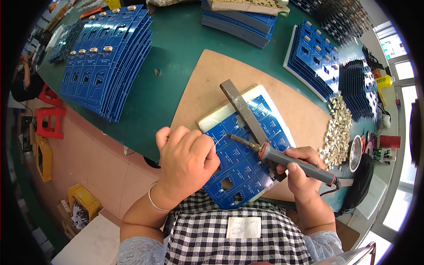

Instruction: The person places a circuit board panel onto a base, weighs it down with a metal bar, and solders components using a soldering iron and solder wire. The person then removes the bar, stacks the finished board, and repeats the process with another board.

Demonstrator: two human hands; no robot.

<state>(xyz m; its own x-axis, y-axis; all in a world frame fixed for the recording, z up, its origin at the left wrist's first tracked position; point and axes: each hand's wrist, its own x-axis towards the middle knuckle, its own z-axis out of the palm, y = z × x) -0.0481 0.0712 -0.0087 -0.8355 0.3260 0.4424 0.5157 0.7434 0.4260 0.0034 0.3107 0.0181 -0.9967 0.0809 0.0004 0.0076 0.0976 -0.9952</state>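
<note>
At six o'clock on the table, my right hand (300, 170) grips the soldering iron (282, 158), tip on the blue board (238, 163); left hand (187, 161) pinches solder wire. Board's stiff, light, fragile: hold edges.

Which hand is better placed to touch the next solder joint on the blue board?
The right hand. It holds the soldering iron, whose tip already rests on the blue board. The left hand is closed near the board's left edge, apparently feeding thin solder wire.
</note>
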